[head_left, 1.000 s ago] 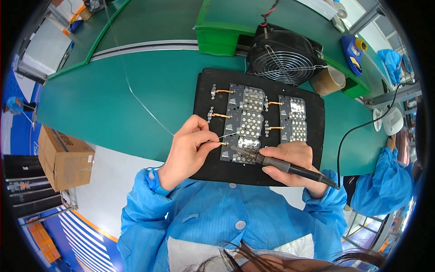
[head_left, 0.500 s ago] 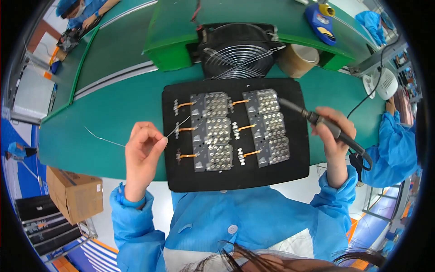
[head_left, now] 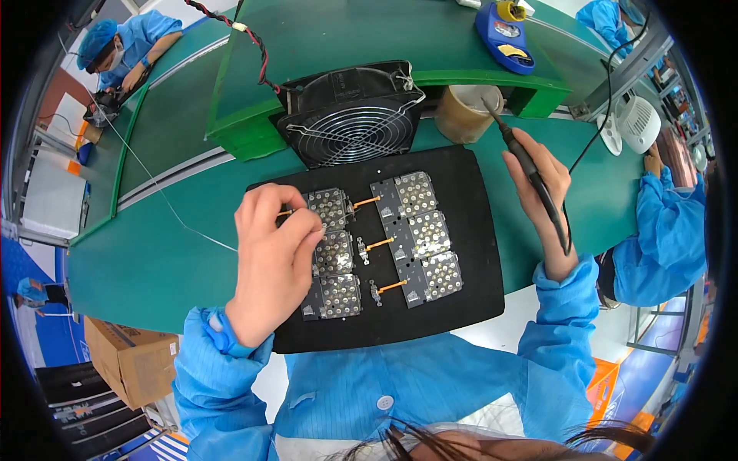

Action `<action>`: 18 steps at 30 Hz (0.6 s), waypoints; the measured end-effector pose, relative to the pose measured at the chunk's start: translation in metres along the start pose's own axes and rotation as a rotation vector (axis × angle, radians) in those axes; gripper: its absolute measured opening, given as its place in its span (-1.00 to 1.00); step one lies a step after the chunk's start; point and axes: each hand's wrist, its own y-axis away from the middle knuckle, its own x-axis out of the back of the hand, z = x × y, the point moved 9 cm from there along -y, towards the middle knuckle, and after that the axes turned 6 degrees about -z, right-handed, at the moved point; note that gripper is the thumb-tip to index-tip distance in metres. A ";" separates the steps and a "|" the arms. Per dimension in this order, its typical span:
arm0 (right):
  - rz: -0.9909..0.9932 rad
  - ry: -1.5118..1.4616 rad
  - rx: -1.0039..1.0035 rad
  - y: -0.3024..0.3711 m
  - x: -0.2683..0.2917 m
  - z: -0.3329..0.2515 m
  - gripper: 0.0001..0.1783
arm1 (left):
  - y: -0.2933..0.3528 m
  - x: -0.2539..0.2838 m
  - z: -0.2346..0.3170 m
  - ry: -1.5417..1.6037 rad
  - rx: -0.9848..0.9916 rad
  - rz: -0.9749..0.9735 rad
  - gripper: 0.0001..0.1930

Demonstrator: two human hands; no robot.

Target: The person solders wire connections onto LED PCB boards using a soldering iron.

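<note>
My left hand (head_left: 273, 250) is closed in a pinch over the left column of circuit boards (head_left: 336, 253), its fingers on a thin solder wire (head_left: 182, 223) that trails off to the left. The hand covers part of that column. In my right hand (head_left: 550, 173) is a soldering iron (head_left: 529, 163), its tip up by the mouth of a tan round container (head_left: 453, 121). A second column of boards (head_left: 400, 246) lies to the right, with orange flex strips (head_left: 392, 285) ending in small connectors. Both columns rest on a black mat (head_left: 480, 230).
Behind the mat stands a black fan (head_left: 350, 131) with a wire guard, near a green shelf (head_left: 246, 138). On the shelf is a blue soldering-iron stand (head_left: 496, 38). The iron's cord (head_left: 603, 115) runs along the right. Co-workers in blue sit at left and right.
My left hand has moved right, over the left boards, with the solder wire. The soldering iron has gone from beside the right boards up to the container. The view has shifted, too.
</note>
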 end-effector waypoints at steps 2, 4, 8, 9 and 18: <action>0.014 -0.033 -0.035 0.002 0.009 -0.007 -0.66 | -0.008 -0.008 0.004 -0.012 -0.008 0.004 -0.82; -0.065 -0.196 -0.067 0.001 0.007 -0.016 -0.71 | -0.012 -0.013 0.009 -0.082 -0.034 0.009 -0.84; -0.394 -0.631 -0.241 0.000 -0.034 -0.031 -0.75 | -0.015 -0.026 0.010 -0.081 -0.054 -0.016 -0.84; -0.455 -0.688 -0.290 0.000 -0.043 -0.034 -0.74 | -0.015 -0.027 0.010 -0.079 -0.056 -0.020 -0.84; -0.441 -0.758 -0.199 0.000 -0.072 -0.039 -0.75 | -0.018 -0.031 0.011 -0.095 -0.054 -0.034 -0.86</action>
